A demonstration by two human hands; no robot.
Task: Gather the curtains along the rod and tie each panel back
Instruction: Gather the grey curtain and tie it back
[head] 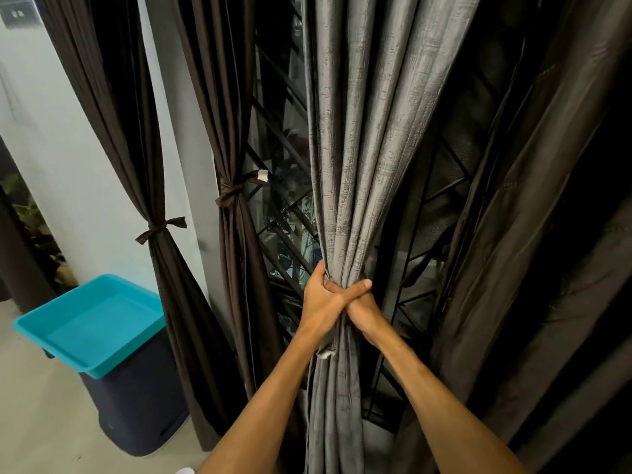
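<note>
Both hands clamped together on bunched grey curtain (355, 186).

Left hand (325, 301) and right hand (364, 307) wrapped round gathered folds, fingers overlapping. Further left, two brown panels (236, 254) (160, 254) tied back; turquoise tray (92, 323) atop dark bin (136, 405).

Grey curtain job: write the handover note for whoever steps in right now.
Left hand: closed around the bunched grey curtain at mid-height.
Right hand: gripping the same bunch, partly under the left.
Done: two brown curtains are tied back, one by the wall, one beside the window grille.
Left: the grey curtain is gathered but no finished tie shows on it; a white-tipped strip hangs just under the hands. The dark curtain on the right hangs loose, untied.
</note>
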